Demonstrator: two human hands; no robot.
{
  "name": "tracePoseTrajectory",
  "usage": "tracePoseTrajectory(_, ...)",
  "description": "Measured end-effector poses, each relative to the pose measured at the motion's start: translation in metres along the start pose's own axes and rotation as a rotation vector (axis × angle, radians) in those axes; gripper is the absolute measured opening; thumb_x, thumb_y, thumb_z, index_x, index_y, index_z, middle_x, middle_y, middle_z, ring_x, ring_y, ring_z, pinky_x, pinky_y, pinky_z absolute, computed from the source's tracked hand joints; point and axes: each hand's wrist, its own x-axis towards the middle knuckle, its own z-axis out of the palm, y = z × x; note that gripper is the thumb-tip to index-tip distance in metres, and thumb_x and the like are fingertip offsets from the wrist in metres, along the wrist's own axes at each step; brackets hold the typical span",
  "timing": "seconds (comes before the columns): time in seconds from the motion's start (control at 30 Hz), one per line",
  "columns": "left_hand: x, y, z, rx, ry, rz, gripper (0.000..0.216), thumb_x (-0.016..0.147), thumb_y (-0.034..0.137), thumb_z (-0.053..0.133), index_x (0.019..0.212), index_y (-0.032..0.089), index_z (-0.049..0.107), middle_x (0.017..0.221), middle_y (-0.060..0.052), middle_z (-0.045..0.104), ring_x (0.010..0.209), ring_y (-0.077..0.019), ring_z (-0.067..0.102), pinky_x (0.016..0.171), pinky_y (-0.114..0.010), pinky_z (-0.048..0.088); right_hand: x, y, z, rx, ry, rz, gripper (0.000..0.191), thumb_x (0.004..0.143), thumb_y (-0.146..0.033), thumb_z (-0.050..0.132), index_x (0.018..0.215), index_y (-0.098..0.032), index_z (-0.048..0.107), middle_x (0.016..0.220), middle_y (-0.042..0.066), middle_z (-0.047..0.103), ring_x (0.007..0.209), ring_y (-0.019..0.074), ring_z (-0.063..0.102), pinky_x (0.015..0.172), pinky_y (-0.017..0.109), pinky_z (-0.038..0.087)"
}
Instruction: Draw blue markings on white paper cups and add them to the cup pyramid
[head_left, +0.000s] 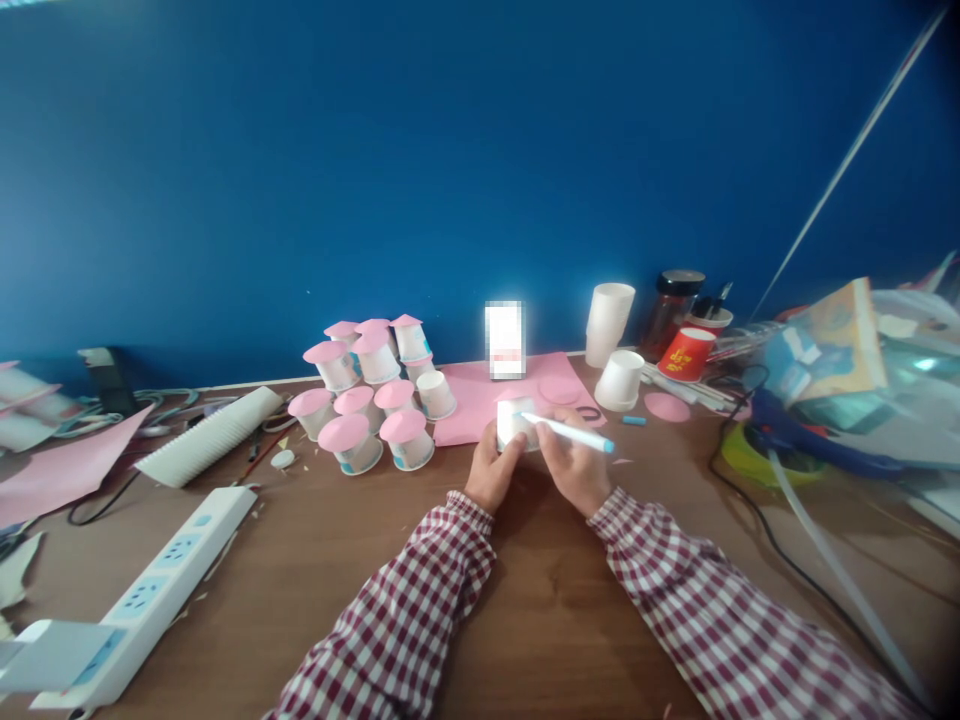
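Observation:
A white paper cup (513,420) is gripped in my left hand (492,468), above the near edge of a pink paper sheet (469,405). My right hand (576,468) is closed round a white marker pen (581,432) with a light blue end, its tip at the cup's side. Left of my hands stand several small paper cups topped with pink paper cones (349,434); one cup (436,394) among them has no cone. A light blue pen cap (634,421) lies to the right on the wooden table. Black scissor handles (589,414) show partly behind my right hand.
White paper cups (609,325), a red cup (686,355) and a dark-lidded jar (675,305) stand at the back right. A bright upright phone-like screen (505,342), blurred out, is at centre. A power strip (161,580) lies left; cables and plastic bags (885,370) lie right.

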Motion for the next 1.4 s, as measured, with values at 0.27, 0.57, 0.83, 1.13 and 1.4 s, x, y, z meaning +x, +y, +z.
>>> tracePoseTrajectory(0.27,0.001,-0.002,0.000,-0.002,0.007,-0.007,0.042,0.077,0.044,0.058,0.108,0.015,0.057,0.102,-0.008,0.062,0.095,-0.0222,0.056,0.084,-0.034,0.044,0.001,0.002,0.000,-0.016,0.032,0.003,0.017,0.086,-0.032,0.051,0.092,-0.018,0.058,0.080,0.005,0.065,0.070,0.0172,0.063,0.062,0.029,0.053)
tracePoseTrajectory(0.57,0.001,-0.002,0.001,-0.259,-0.016,-0.087,0.041,0.077,0.041,0.058,0.110,0.016,0.056,0.108,-0.010,0.062,0.098,-0.0238,0.058,0.080,-0.036,0.048,0.004,0.000,0.000,0.096,0.112,0.065,0.014,0.086,-0.031,0.050,0.087,-0.018,0.055,0.076,0.004,0.066,0.068,0.0162,0.063,0.060,0.027,0.053)
tracePoseTrajectory(0.83,0.000,0.006,0.003,-0.366,-0.028,-0.119,0.042,0.075,0.037,0.057,0.111,0.016,0.055,0.107,-0.010,0.063,0.096,-0.0242,0.059,0.076,-0.035,0.050,0.006,-0.005,-0.001,0.124,0.110,0.089,0.016,0.087,-0.030,0.047,0.078,-0.019,0.055,0.069,0.004,0.066,0.067,0.0171,0.065,0.061,0.028,0.053)
tracePoseTrajectory(1.13,0.001,0.003,0.002,-0.355,-0.022,-0.137,0.041,0.076,0.039,0.057,0.110,0.016,0.056,0.109,-0.011,0.062,0.098,-0.0255,0.058,0.076,-0.036,0.049,0.004,-0.005,-0.001,0.093,0.094,0.067,0.012,0.086,-0.030,0.050,0.083,-0.020,0.054,0.072,0.003,0.067,0.067,0.0169,0.065,0.061,0.027,0.053)
tracePoseTrajectory(1.4,0.000,0.003,0.002,-0.283,-0.003,-0.118,0.042,0.076,0.040,0.057,0.110,0.016,0.056,0.109,-0.010,0.062,0.099,-0.0247,0.058,0.076,-0.035,0.050,0.003,-0.006,0.000,0.104,0.065,0.076,0.014,0.087,-0.032,0.049,0.086,-0.020,0.055,0.076,0.004,0.068,0.070,0.0174,0.066,0.060,0.027,0.054)
